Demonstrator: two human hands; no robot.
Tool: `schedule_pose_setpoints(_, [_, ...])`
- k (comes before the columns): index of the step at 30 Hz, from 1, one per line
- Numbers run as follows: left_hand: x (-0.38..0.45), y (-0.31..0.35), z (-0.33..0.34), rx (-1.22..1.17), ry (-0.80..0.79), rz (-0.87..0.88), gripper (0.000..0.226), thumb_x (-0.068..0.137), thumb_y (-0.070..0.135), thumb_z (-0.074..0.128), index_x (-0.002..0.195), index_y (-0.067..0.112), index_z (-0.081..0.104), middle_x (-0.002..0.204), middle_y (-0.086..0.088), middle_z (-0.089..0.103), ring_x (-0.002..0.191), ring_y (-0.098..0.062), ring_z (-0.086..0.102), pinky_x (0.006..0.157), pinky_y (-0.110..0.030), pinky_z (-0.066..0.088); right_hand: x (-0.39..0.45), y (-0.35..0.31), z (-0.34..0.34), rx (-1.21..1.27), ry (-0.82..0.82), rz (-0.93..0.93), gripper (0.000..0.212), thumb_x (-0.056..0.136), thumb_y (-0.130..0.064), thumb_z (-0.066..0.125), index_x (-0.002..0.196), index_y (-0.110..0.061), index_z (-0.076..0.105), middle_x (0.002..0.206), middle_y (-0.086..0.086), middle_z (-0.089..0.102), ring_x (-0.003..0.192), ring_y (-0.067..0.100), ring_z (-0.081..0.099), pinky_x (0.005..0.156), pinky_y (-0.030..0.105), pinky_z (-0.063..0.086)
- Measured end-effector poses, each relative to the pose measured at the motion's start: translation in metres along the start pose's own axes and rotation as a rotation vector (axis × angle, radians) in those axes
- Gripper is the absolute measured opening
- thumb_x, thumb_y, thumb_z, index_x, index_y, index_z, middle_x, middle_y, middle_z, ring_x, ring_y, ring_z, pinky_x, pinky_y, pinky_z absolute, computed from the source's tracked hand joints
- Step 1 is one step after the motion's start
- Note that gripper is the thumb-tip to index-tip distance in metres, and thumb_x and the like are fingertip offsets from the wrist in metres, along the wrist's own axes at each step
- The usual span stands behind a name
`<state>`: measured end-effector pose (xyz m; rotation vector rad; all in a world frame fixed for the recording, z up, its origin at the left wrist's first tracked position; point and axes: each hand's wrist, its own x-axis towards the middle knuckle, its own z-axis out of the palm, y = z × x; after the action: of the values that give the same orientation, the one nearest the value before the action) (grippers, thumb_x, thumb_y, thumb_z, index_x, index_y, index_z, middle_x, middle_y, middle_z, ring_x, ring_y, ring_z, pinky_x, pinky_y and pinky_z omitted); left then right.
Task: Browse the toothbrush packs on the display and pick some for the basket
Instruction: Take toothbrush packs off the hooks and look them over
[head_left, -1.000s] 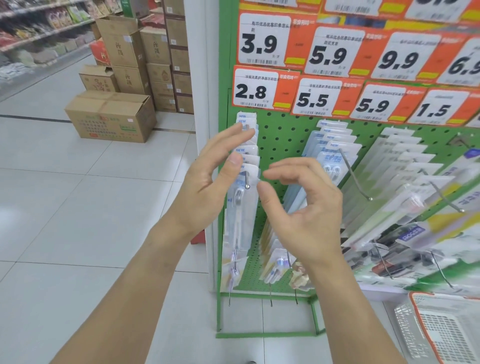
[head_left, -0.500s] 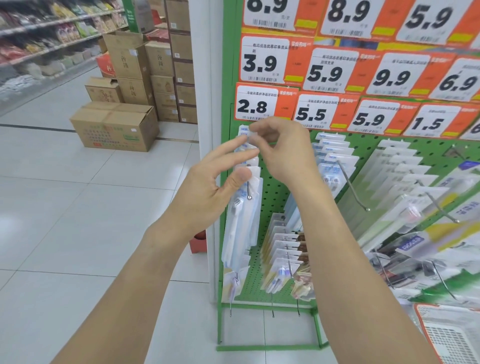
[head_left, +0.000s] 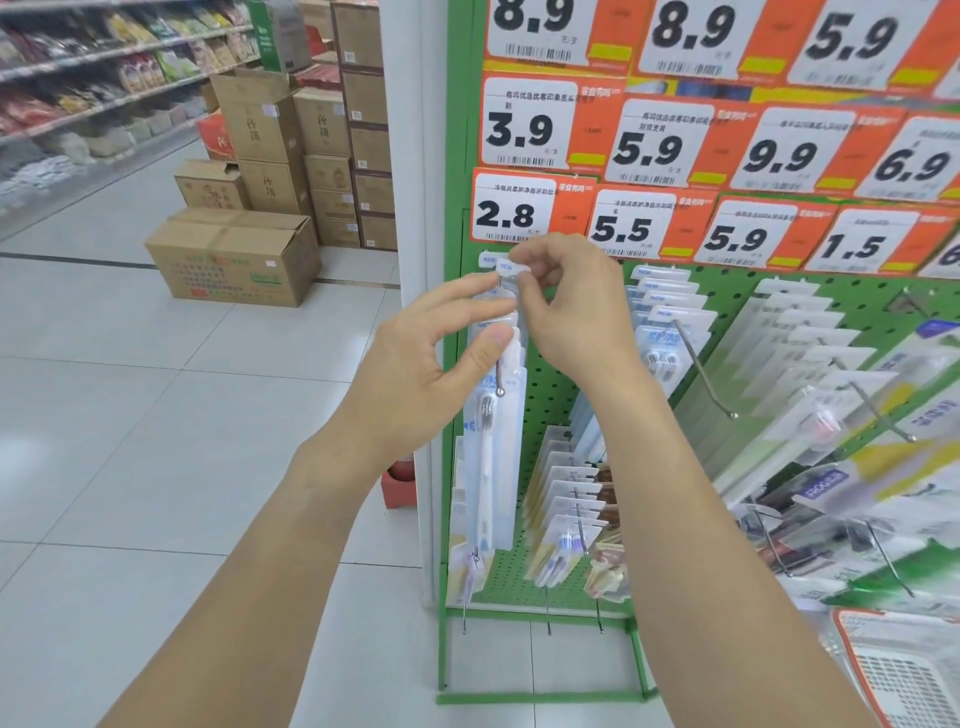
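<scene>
Pack tab (head_left: 511, 268) in right grip (head_left: 566, 306)

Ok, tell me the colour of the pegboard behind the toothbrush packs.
Green pegboard, clearest in the head view.

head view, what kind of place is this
Most likely a supermarket or discount shop. A green pegboard display carries toothbrush packs on hooks under orange price tags, stocked shelves line an aisle, and cardboard cartons sit on the tiled floor.
</scene>
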<state>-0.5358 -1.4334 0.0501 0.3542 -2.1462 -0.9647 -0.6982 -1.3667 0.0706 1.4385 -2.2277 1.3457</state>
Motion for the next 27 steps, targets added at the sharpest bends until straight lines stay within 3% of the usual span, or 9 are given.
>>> schedule_pose_setpoints(4, [0.000,0.002,0.001,0.035,0.009,0.023,0.026,0.100,0.027,0.062,0.123,0.022,0.071,0.139,0.008,0.060,0.132,0.002,0.050,0.111,-0.012,0.033,-0.021,0.002,-0.005,-0.029,0.072,0.009,0.022,0.095,-0.003,0.060,0.111,-0.014,0.071,0.101,-0.003,0.061,0.079,-0.002,0.049,0.079,-0.001,0.034])
schedule_pose_setpoints(8, [0.003,0.003,0.002,0.093,0.012,0.040,0.025,0.100,0.027,0.062,0.122,0.020,0.072,0.137,0.007,0.061,0.130,-0.001,0.052,0.111,-0.011,0.033,-0.056,0.003,-0.009,-0.027,0.207,0.002,0.023,0.097,-0.001,0.057,0.115,-0.011,0.069,0.103,-0.002,0.057,0.088,0.000,0.050,0.083,0.002,0.035])
schedule_pose_setpoints(13, [0.003,0.002,0.003,0.080,0.011,0.038,0.024,0.100,0.028,0.062,0.120,0.020,0.072,0.137,0.005,0.062,0.129,-0.002,0.054,0.110,-0.011,0.034,-0.100,-0.003,-0.012,0.032,0.363,0.003,0.022,0.101,0.000,0.053,0.117,-0.008,0.066,0.106,-0.001,0.053,0.095,0.005,0.054,0.078,0.027,0.050])
schedule_pose_setpoints(18, [0.003,0.005,0.001,0.059,0.006,0.018,0.023,0.100,0.029,0.061,0.120,0.023,0.071,0.137,0.008,0.061,0.130,0.000,0.052,0.112,-0.016,0.034,-0.145,-0.012,-0.014,0.091,0.448,0.000,0.021,0.103,0.000,0.049,0.117,-0.006,0.064,0.110,-0.004,0.046,0.100,0.006,0.054,0.078,0.037,0.053])
schedule_pose_setpoints(21, [0.002,0.009,-0.004,0.045,0.036,0.034,0.024,0.101,0.028,0.061,0.121,0.020,0.071,0.135,0.006,0.062,0.128,0.002,0.053,0.112,-0.017,0.036,-0.163,-0.009,-0.012,0.111,0.444,0.016,0.021,0.103,0.000,0.049,0.116,-0.007,0.064,0.107,-0.010,0.043,0.099,0.015,0.055,0.080,0.042,0.054])
schedule_pose_setpoints(23, [-0.004,0.013,-0.005,0.024,0.091,0.049,0.023,0.101,0.026,0.059,0.120,0.018,0.071,0.131,0.006,0.064,0.126,0.001,0.055,0.110,-0.022,0.040,-0.169,-0.009,-0.011,0.124,0.443,0.025,0.021,0.103,-0.003,0.049,0.116,-0.009,0.065,0.110,-0.014,0.044,0.097,0.018,0.056,0.080,0.041,0.054])
schedule_pose_setpoints(27, [-0.029,0.017,-0.002,0.042,0.231,0.116,0.017,0.101,0.009,0.057,0.111,0.010,0.071,0.113,0.000,0.067,0.111,-0.006,0.060,0.099,-0.025,0.046,-0.180,-0.010,-0.009,0.144,0.421,0.059,0.023,0.102,-0.007,0.049,0.116,-0.017,0.064,0.109,-0.013,0.047,0.097,0.011,0.057,0.080,0.024,0.050])
